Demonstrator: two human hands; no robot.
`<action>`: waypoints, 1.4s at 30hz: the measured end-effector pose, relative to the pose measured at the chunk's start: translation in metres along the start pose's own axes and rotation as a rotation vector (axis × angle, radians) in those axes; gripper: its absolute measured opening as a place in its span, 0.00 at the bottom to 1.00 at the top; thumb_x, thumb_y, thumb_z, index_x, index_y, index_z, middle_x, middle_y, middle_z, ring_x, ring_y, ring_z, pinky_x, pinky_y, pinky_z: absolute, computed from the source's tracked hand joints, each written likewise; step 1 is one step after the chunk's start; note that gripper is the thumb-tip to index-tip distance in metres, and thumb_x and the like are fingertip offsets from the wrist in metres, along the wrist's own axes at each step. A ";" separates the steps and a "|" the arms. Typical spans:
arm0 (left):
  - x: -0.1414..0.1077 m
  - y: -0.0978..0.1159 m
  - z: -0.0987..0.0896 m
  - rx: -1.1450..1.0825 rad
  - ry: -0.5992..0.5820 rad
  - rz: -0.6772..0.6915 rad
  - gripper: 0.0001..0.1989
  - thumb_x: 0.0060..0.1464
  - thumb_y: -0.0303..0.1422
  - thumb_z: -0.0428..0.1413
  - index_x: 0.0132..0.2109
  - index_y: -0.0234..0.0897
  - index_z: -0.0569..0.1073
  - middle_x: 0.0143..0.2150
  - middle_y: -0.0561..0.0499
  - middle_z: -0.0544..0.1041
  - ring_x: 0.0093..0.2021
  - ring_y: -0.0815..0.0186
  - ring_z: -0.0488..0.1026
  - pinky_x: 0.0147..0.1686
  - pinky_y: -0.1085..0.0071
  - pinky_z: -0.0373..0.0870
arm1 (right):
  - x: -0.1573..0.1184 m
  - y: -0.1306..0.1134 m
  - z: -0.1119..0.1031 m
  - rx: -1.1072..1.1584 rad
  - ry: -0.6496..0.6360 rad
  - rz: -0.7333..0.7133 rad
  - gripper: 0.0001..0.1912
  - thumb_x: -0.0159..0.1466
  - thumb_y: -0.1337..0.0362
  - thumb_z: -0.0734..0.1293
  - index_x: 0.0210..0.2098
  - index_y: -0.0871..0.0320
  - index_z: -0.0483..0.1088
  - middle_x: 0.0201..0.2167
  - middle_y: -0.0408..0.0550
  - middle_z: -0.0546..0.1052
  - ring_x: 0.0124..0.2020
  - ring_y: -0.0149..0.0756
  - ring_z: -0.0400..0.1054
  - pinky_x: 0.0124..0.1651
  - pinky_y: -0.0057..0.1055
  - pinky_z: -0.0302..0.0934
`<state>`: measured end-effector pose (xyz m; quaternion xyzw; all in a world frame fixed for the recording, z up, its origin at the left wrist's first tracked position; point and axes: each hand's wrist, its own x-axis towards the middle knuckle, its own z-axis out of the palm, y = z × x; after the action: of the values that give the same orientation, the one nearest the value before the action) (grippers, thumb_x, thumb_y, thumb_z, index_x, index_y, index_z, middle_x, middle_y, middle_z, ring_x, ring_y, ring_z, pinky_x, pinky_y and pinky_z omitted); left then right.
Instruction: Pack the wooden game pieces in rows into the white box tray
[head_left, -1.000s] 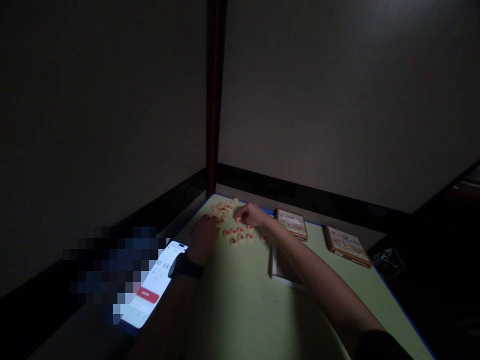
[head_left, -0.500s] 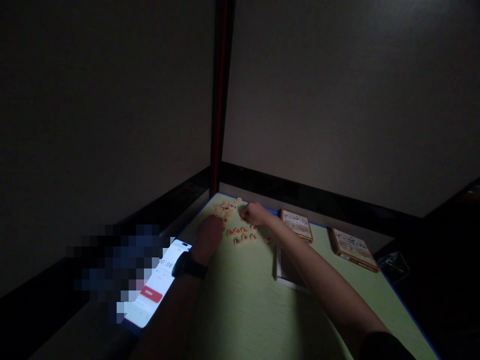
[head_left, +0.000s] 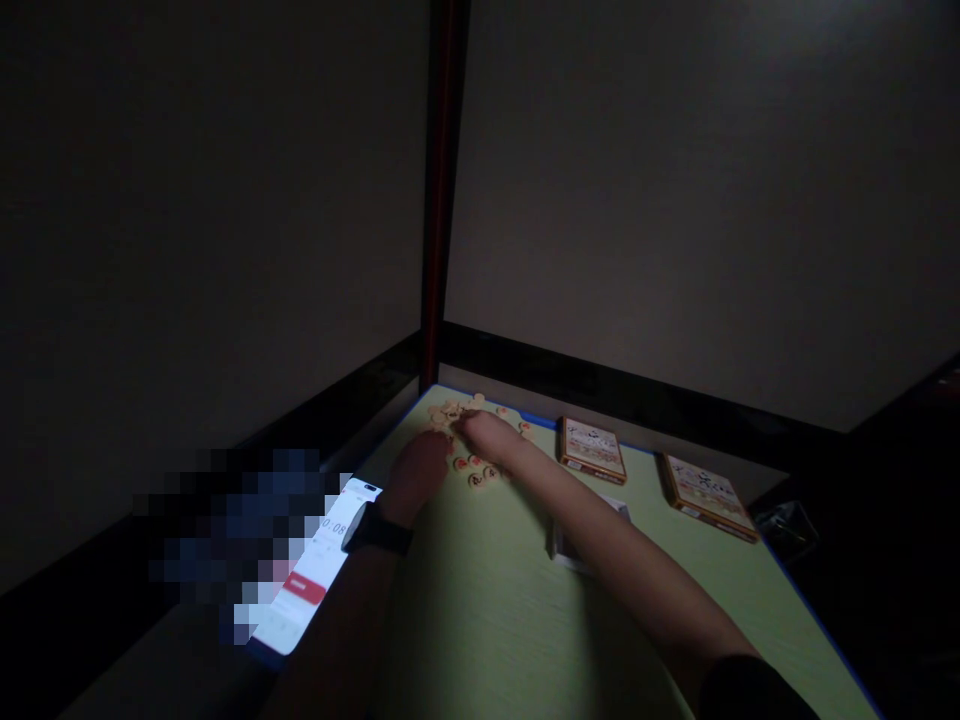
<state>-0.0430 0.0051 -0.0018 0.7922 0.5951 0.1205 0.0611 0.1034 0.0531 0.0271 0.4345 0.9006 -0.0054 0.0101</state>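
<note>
Left grip (head_left: 421, 470) and right grip (head_left: 478, 428): cannot tell whether apart or together. On the surface (head_left: 487, 590), boxes (head_left: 592, 447) lie at twelve and two o'clock; phone (head_left: 281, 620), nine o'clock, reads "0:08"; pieces (head_left: 476, 480), eleven o'clock, by both grips.

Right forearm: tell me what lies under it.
Under the right forearm is a tray, showing on both sides; its middle is covered. The green table also runs under it. Whether any pieces are hidden there cannot be seen.
</note>
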 end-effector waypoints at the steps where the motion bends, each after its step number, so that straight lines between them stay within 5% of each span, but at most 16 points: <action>1: -0.001 0.000 0.000 0.004 -0.007 -0.002 0.17 0.63 0.22 0.44 0.46 0.28 0.77 0.47 0.36 0.80 0.51 0.57 0.75 0.52 0.65 0.68 | -0.002 0.000 -0.001 -0.008 -0.012 0.008 0.15 0.65 0.77 0.61 0.46 0.66 0.76 0.49 0.63 0.78 0.51 0.43 0.72 0.52 0.30 0.62; 10: -0.005 0.000 0.001 0.062 -0.030 0.034 0.15 0.63 0.22 0.44 0.48 0.29 0.75 0.49 0.36 0.78 0.52 0.58 0.74 0.52 0.66 0.68 | -0.012 0.003 -0.008 -0.010 -0.047 -0.031 0.20 0.62 0.78 0.63 0.50 0.62 0.76 0.51 0.59 0.79 0.53 0.42 0.72 0.52 0.29 0.63; 18: -0.002 0.000 0.003 0.061 -0.034 0.055 0.13 0.61 0.23 0.48 0.50 0.29 0.73 0.50 0.37 0.77 0.52 0.57 0.74 0.51 0.66 0.68 | 0.000 0.024 0.002 0.235 0.026 -0.008 0.23 0.56 0.82 0.64 0.45 0.60 0.80 0.47 0.52 0.82 0.51 0.40 0.74 0.53 0.29 0.62; 28: -0.003 0.002 0.002 -0.023 -0.034 0.076 0.11 0.64 0.28 0.47 0.44 0.32 0.75 0.44 0.41 0.78 0.46 0.61 0.74 0.48 0.68 0.67 | 0.020 0.047 -0.006 0.420 -0.021 0.082 0.23 0.51 0.84 0.63 0.39 0.61 0.82 0.33 0.46 0.83 0.35 0.32 0.75 0.37 0.22 0.64; 37: -0.007 0.000 -0.011 0.040 0.196 -0.257 0.16 0.63 0.22 0.42 0.45 0.30 0.74 0.43 0.38 0.75 0.40 0.61 0.75 0.39 0.69 0.70 | 0.017 0.055 -0.002 0.568 -0.080 0.073 0.16 0.51 0.80 0.67 0.34 0.61 0.83 0.21 0.42 0.78 0.22 0.26 0.66 0.31 0.22 0.61; 42: -0.011 -0.002 -0.010 0.088 0.207 -0.234 0.14 0.61 0.22 0.44 0.44 0.29 0.74 0.43 0.37 0.74 0.43 0.59 0.75 0.42 0.68 0.70 | 0.012 0.057 -0.005 0.546 -0.087 0.102 0.12 0.51 0.78 0.71 0.31 0.61 0.83 0.19 0.41 0.77 0.21 0.26 0.65 0.29 0.23 0.59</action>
<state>-0.0502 -0.0056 0.0060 0.7027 0.6911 0.1674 -0.0220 0.1405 0.0978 0.0318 0.4655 0.8414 -0.2658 -0.0683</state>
